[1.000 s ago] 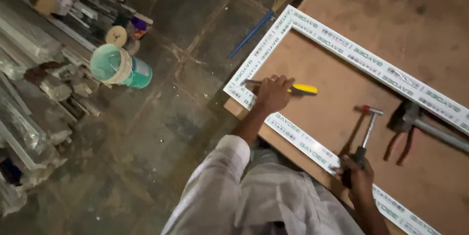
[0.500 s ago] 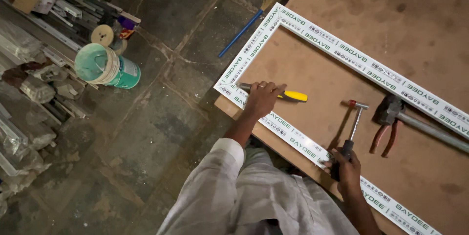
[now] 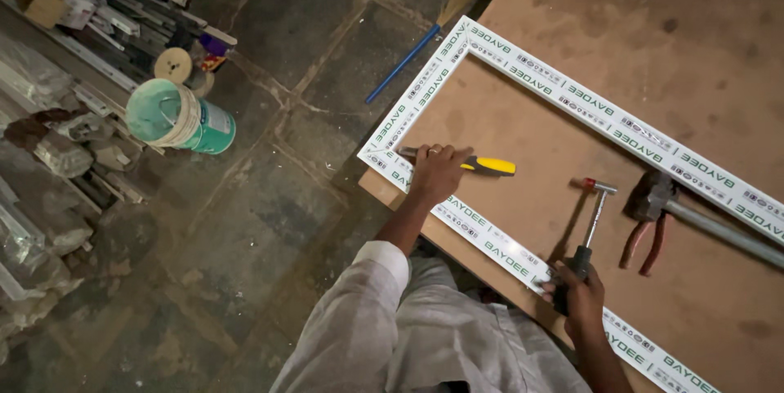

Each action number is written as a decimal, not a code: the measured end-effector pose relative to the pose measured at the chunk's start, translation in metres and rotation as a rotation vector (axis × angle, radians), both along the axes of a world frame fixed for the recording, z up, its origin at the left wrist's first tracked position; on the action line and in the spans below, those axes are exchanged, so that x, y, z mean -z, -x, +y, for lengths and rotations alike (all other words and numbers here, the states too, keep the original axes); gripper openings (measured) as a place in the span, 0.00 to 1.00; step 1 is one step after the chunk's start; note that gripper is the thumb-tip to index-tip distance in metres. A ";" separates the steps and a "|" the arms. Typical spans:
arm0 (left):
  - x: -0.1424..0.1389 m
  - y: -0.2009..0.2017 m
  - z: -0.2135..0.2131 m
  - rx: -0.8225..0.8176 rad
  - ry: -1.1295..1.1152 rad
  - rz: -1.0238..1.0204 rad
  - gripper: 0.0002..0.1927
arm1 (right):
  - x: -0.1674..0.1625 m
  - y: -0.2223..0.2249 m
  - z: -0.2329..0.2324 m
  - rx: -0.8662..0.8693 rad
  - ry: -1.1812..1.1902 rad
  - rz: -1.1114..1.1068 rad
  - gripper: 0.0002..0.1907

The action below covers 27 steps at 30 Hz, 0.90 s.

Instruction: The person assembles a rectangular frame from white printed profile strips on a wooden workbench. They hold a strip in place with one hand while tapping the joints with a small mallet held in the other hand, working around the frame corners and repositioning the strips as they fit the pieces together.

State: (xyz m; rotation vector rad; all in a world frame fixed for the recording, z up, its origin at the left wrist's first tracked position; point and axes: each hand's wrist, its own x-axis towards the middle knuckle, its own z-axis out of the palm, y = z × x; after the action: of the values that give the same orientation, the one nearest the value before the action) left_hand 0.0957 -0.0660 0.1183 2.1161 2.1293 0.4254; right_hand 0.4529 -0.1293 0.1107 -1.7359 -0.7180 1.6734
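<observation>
Far off to the L of both hands, on the stone floor, a green bucket (image 3: pixel 178 118) is lying on its side beside a pile of scrap strips (image 3: pixel 49 156), w/ a tape roll (image 3: pixel 173 65) just above it. A blue rod (image 3: pixel 402 64) is lying on the floor, well above the L fingers.

L hand (image 3: pixel 437 171) is pressing down near the frame corner, fingers curled together over a tool w/ a yellow handle (image 3: pixel 488 165); the handle is sticking out to the R of the knuckles, tip hidden under the fingers. The white frame (image 3: pixel 572 99) w/ green print is lying flat on the brown board (image 3: pixel 653 17); its corner is sitting just L of those fingers, one bar running away up-R, the other passing under the wrist twd the R hand.

R hand (image 3: pixel 578 288) is gripping a hammer (image 3: pixel 594 212), fingers clamped round the dark grip, head pointing up & away from the fingertips, resting on the board inside the frame. Just R of the hammer, red-handled pliers (image 3: pixel 645 238) are lying by a metal pipe (image 3: pixel 719 230), apart from the hand.
</observation>
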 end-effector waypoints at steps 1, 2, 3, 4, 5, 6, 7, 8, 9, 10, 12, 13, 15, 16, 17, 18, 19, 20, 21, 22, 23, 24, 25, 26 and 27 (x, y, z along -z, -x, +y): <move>-0.002 0.000 0.000 -0.018 -0.003 -0.030 0.24 | -0.001 0.000 0.000 0.002 -0.003 0.001 0.15; -0.003 0.001 0.001 -0.033 -0.009 -0.060 0.26 | -0.002 0.001 0.000 0.000 0.001 -0.003 0.15; -0.004 0.001 0.002 -0.041 -0.007 -0.058 0.25 | -0.003 0.001 0.000 -0.002 0.005 -0.008 0.15; -0.004 0.002 0.003 -0.050 -0.003 -0.058 0.25 | -0.004 0.002 0.000 -0.004 0.009 -0.014 0.15; -0.004 0.003 0.004 -0.059 0.001 -0.058 0.24 | -0.005 0.003 0.000 -0.003 0.017 -0.020 0.15; -0.004 0.004 0.006 -0.053 -0.014 -0.045 0.25 | -0.007 0.003 0.000 -0.003 0.024 -0.025 0.15; -0.003 0.006 0.007 -0.047 -0.029 -0.031 0.25 | -0.008 0.003 0.000 -0.003 0.031 -0.030 0.15; -0.002 0.007 0.008 -0.038 -0.044 -0.017 0.25 | -0.008 0.004 0.001 -0.003 0.029 -0.027 0.15; -0.002 0.008 0.010 -0.038 -0.009 -0.005 0.25 | -0.009 0.004 0.001 -0.004 0.026 -0.023 0.15; -0.001 0.009 0.010 -0.038 0.025 0.008 0.25 | -0.010 0.004 0.001 -0.005 0.024 -0.019 0.15; -0.002 0.011 0.011 -0.049 0.057 0.003 0.25 | -0.011 0.004 0.000 -0.008 0.003 -0.015 0.15; -0.002 0.011 0.011 -0.059 0.055 -0.014 0.25 | -0.011 0.005 0.001 -0.010 -0.009 -0.012 0.15; -0.003 0.013 0.010 -0.084 0.052 -0.044 0.25 | -0.013 0.006 0.001 -0.002 0.007 -0.019 0.15; -0.004 0.013 0.009 -0.097 0.053 -0.057 0.25 | -0.013 0.007 0.001 0.003 0.018 -0.023 0.15; -0.004 0.013 0.009 -0.112 0.053 -0.071 0.24 | -0.014 0.007 0.001 0.006 0.023 -0.025 0.15; -0.004 0.013 0.008 -0.096 0.035 -0.056 0.23 | -0.015 0.008 0.002 0.006 0.027 -0.028 0.15; -0.003 0.013 0.008 -0.084 0.016 -0.041 0.22 | -0.015 0.009 0.002 0.004 0.030 -0.031 0.14; -0.002 0.013 0.008 -0.073 -0.001 -0.028 0.21 | -0.016 0.009 0.002 0.002 0.021 -0.033 0.14; -0.001 0.013 0.008 -0.075 -0.013 -0.026 0.21 | -0.016 0.009 0.001 0.001 0.013 -0.037 0.14; 0.001 0.013 0.008 -0.078 -0.027 -0.025 0.20 | -0.016 0.009 0.001 0.000 0.004 -0.042 0.13; 0.002 0.013 0.008 -0.080 -0.041 -0.023 0.20 | -0.016 0.009 0.001 -0.003 0.000 -0.040 0.13; 0.004 0.013 0.007 -0.088 -0.046 -0.031 0.20 | -0.015 0.009 0.000 -0.005 -0.005 -0.038 0.13; 0.006 0.014 0.007 -0.096 -0.050 -0.040 0.19 | -0.015 0.008 0.000 -0.007 -0.010 -0.036 0.13; 0.007 0.014 0.007 -0.105 -0.053 -0.049 0.19 | -0.014 0.008 -0.001 -0.005 -0.010 -0.030 0.13; 0.008 0.014 0.007 -0.106 -0.062 -0.054 0.19 | -0.013 0.008 -0.001 -0.002 -0.012 -0.022 0.13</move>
State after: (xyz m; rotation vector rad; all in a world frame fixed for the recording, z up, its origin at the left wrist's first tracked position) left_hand 0.0819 -0.0595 0.1101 2.0049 2.2324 0.5590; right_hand 0.4453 -0.1303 0.1241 -1.7489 -0.7386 1.6504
